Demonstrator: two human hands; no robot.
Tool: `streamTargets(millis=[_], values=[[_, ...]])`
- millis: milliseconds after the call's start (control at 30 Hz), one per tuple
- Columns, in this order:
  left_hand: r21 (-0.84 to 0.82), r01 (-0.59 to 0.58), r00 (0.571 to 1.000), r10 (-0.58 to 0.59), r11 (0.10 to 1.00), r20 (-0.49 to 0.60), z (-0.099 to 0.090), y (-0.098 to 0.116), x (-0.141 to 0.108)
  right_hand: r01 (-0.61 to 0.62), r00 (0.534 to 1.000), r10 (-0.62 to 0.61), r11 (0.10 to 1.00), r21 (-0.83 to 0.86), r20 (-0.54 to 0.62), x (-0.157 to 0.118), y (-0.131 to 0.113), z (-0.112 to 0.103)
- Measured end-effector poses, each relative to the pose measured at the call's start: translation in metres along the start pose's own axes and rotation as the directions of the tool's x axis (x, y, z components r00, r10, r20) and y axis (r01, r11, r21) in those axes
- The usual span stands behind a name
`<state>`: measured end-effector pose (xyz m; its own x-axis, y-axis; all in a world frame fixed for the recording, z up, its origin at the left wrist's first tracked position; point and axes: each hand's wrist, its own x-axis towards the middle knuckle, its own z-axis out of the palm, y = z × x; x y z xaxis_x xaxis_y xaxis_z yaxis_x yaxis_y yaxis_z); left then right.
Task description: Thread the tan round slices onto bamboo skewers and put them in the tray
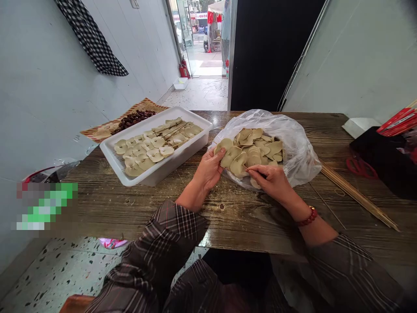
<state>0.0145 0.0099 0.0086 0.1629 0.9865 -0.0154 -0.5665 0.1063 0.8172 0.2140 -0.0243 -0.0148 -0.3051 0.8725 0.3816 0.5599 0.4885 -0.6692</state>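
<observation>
My left hand [211, 169] is closed on a row of thin, round, beige slices [231, 156] threaded on a skewer, thumb on top. At the near end of that row, my right hand [271, 179] pinches the thin bamboo skewer [246, 168] between thumb and fingers. Both hands are over the near left side of a clear plastic bag [301, 150], which lies open with a heap of loose slices [256, 145] in it. To the left stands a white tray [156, 171] holding several rows of skewered slices [146, 150].
Dark red, date-like pieces [133, 120] lie on patterned paper [100, 130] behind the tray. A bundle of bamboo skewers [361, 195] and one single skewer [327, 206] lie on the wooden table [130, 213] at right. Red scissors [361, 168] rest by a black bag [374, 152].
</observation>
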Motion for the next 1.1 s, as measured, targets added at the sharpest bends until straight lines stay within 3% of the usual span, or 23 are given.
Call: streamTargets(millis=[433,567,667,767,867,1000,1100], values=[[0.051,0.056,0.998,-0.056,0.997,0.008,0.007,-0.003,0.000,0.018,0.997,-0.017,1.000,0.017,-0.080,0.005,-0.005,-0.004],[0.134,0.018,1.000,-0.019,0.991,0.005,0.004,0.000,0.000,-0.076,0.970,0.090,0.995,0.068,-0.227,0.007,0.003,-0.015],[0.361,-0.089,0.996,0.093,0.928,0.006,-0.002,-0.004,0.002,-0.156,0.916,0.206,0.973,0.169,-0.343,0.009,0.011,-0.023],[0.662,-0.196,0.974,0.224,0.723,0.043,-0.009,-0.009,0.008,-0.186,0.875,0.279,0.948,0.258,-0.397,0.011,0.015,-0.027],[0.872,-0.286,0.942,0.285,0.397,0.179,-0.014,-0.012,0.012,-0.192,0.867,0.297,0.940,0.282,-0.400,0.012,0.015,-0.027],[0.925,-0.379,0.896,0.251,0.002,0.366,-0.011,-0.016,0.010,-0.165,0.888,0.259,0.951,0.261,-0.381,0.012,0.014,-0.025],[0.899,-0.404,0.886,0.173,-0.170,0.431,-0.006,-0.021,0.005,-0.152,0.896,0.239,0.957,0.247,-0.374,0.011,0.014,-0.024]])
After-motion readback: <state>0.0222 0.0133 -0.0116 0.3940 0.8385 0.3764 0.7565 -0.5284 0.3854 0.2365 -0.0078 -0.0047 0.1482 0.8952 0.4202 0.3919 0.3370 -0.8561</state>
